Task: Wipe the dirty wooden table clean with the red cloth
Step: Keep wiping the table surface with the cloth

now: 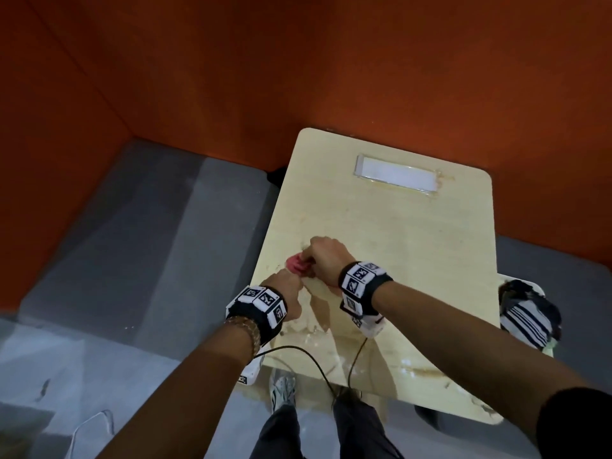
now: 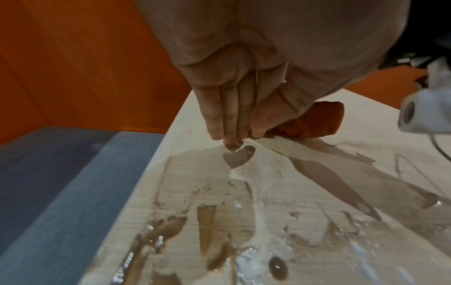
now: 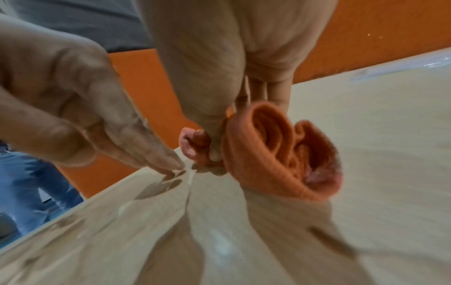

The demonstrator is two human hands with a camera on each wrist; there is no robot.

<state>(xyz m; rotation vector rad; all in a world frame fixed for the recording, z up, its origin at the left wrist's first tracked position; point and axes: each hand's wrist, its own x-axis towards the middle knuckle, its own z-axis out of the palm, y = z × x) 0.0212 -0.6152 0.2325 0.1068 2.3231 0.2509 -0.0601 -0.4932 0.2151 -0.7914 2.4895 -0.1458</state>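
The red cloth [image 1: 298, 265] is bunched into a wad on the pale wooden table [image 1: 397, 243], near its left edge. My right hand [image 1: 326, 260] grips it from above, and the folds bulge out below my fingers in the right wrist view, where the cloth [image 3: 280, 154] touches the table top. My left hand [image 1: 284, 289] is just left of the cloth, fingers straight and together, tips touching the wet wood [image 2: 227, 119]. Brown smears and wet patches [image 2: 207, 231] cover the near part of the table.
A white rectangular plate [image 1: 395, 175] is set into the table's far end. Orange walls close in behind and to the left. A striped bundle [image 1: 526, 313] lies on a seat at the right. Black cables [image 1: 311, 356] hang off the near edge. Grey floor [image 1: 132, 260] lies left.
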